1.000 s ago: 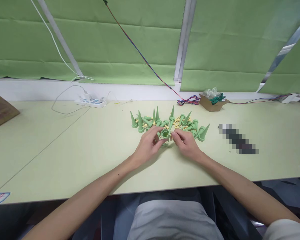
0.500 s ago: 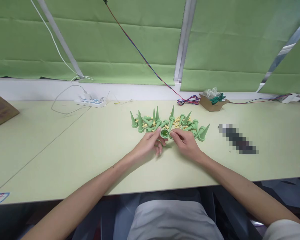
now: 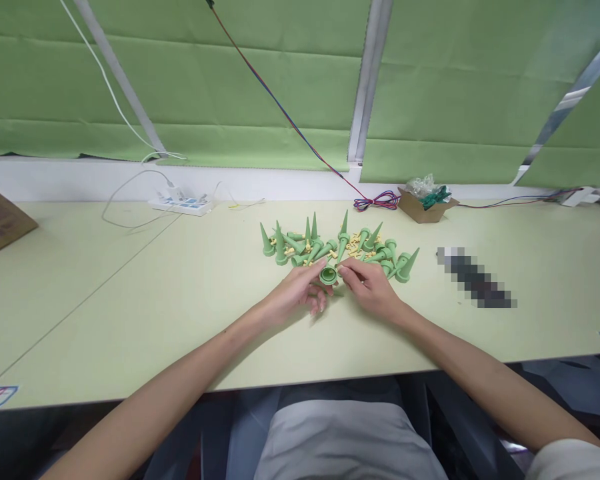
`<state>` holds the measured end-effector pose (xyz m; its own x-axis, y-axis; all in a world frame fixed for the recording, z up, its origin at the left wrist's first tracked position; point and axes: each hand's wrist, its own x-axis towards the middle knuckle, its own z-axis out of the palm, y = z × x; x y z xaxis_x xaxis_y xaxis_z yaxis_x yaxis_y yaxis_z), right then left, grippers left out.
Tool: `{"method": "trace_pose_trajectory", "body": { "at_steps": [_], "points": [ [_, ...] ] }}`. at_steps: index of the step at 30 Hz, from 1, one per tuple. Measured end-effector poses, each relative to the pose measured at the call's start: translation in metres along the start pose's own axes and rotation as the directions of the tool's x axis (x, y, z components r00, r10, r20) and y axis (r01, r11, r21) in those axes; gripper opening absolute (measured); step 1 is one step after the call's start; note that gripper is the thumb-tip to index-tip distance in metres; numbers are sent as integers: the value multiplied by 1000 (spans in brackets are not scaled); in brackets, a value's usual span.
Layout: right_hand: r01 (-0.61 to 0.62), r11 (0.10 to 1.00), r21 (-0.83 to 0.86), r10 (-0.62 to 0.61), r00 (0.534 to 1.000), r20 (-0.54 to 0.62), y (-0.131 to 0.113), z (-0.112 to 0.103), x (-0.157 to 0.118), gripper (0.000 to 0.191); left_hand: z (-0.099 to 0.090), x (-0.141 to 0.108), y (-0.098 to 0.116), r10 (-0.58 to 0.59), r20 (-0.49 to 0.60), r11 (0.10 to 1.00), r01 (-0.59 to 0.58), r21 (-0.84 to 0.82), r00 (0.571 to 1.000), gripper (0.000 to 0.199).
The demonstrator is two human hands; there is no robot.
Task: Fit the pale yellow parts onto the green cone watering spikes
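Between thumb and fingers, my left hand [image 3: 303, 288] holds a green plastic watering spike [image 3: 329, 275], its round hollow mouth turned up toward me. My right hand [image 3: 371, 285] is closed in a pinch at the right side of that mouth; what its fingertips hold is too small to make out. Just beyond both hands lies a heap of similar green spikes [image 3: 280, 248], some standing point-up and others on their sides. Small yellow plastic pieces [image 3: 353, 248] are scattered among them.
A small cardboard box [image 3: 425, 212] with clear plastic and green material sits behind the heap, beside a coiled red-and-blue cable [image 3: 377, 201]. A white power strip [image 3: 183, 204] lies at back left. A blurred-out dark object [image 3: 480, 280] rests on the right. Brown cardboard [image 3: 3, 220] stands far left.
The held watering spike has dipped slightly toward me, and its mouth has tilted a little. Both hands have shifted only slightly; the heap is unchanged.
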<state>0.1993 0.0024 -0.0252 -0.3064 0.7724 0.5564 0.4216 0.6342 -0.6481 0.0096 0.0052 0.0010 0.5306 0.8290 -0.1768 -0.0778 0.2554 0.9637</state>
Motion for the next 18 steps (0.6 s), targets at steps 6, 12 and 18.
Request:
{"method": "trace_pose_trajectory", "body": {
  "at_steps": [6, 12, 18],
  "points": [
    [-35, 999, 12, 35, 999, 2, 1, 0, 0, 26, -4, 1, -4, 42, 46, 999, -43, 16, 998, 45],
    [-43, 999, 19, 43, 999, 8, 2, 1, -1, 26, -8, 2, -8, 94, 96, 994, -99, 43, 991, 39],
    [-62, 998, -15, 62, 998, 21, 2, 1, 0, 31, -6, -4, -4, 202, 88, 921, -220, 322, 975, 34]
  ]
}}
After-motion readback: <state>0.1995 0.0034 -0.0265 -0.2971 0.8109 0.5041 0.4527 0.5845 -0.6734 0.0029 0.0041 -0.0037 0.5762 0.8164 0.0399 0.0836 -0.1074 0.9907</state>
